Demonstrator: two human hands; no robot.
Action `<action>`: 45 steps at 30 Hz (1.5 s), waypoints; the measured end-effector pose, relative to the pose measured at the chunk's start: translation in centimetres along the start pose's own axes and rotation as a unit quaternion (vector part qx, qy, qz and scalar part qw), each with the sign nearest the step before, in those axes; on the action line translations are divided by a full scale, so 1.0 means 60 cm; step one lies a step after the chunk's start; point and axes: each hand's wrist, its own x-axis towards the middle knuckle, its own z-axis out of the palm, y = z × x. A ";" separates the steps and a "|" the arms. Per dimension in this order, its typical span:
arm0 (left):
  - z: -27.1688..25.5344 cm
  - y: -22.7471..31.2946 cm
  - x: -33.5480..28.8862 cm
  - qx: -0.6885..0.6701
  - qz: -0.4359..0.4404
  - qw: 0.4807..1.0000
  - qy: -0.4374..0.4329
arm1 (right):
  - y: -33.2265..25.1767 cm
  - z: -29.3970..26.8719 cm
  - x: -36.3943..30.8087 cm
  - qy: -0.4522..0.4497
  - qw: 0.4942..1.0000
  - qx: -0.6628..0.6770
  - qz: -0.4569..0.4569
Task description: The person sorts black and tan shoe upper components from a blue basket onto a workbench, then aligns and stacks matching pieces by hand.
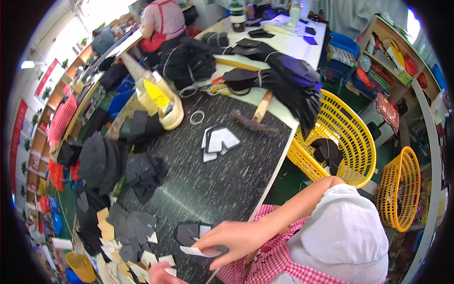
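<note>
My right hand [229,239] reaches over the near part of the dark speckled worktop [227,184]. Its fingers and thumb are closed on a thin, curved white piece [201,251]. Just beyond it lie dark flat pieces [187,232] with a white edge showing. Only part of my left hand [163,275] shows at the bottom edge, beside pale cut pieces [167,260]; its grip is cut off from view. A small pile of white pieces with dark edges [221,140] sits farther up the worktop.
Dark cut pieces [132,227] and stacked dark pieces [99,161] crowd the left. A hammer [257,122], a white ring [196,117] and a cream container [172,113] lie toward the back, near tied black bundles [279,78]. Yellow baskets [364,137] stand at right. Another person [165,21] works beyond.
</note>
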 end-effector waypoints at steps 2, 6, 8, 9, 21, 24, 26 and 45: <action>0.019 0.004 -0.016 0.048 -0.140 0.989 0.006 | 0.012 0.018 -0.004 -0.025 0.993 0.111 0.009; 0.023 -0.007 -0.102 0.106 0.005 0.993 -0.054 | 0.031 0.023 -0.022 0.061 0.991 -0.117 -0.007; 0.048 0.015 -0.058 0.161 0.030 0.981 -0.106 | 0.012 0.001 -0.029 0.003 0.977 -0.214 0.023; 0.050 0.017 -0.051 0.159 -0.011 0.980 -0.117 | 0.005 -0.001 -0.023 -0.005 0.975 -0.219 0.030; 0.056 -0.048 0.002 0.079 -0.301 0.947 -0.078 | 0.076 -0.013 0.099 -0.060 0.964 -0.220 0.136; 0.060 -0.049 0.002 0.093 -0.283 0.951 -0.079 | 0.084 -0.014 0.099 -0.073 0.959 -0.237 0.135; 0.060 -0.046 0.002 0.110 -0.272 0.953 -0.078 | 0.088 -0.008 0.098 -0.076 0.958 -0.244 0.129; -0.003 -0.071 0.073 0.221 -0.028 0.964 -0.147 | 0.012 -0.086 -0.004 -0.260 0.868 -0.394 -0.155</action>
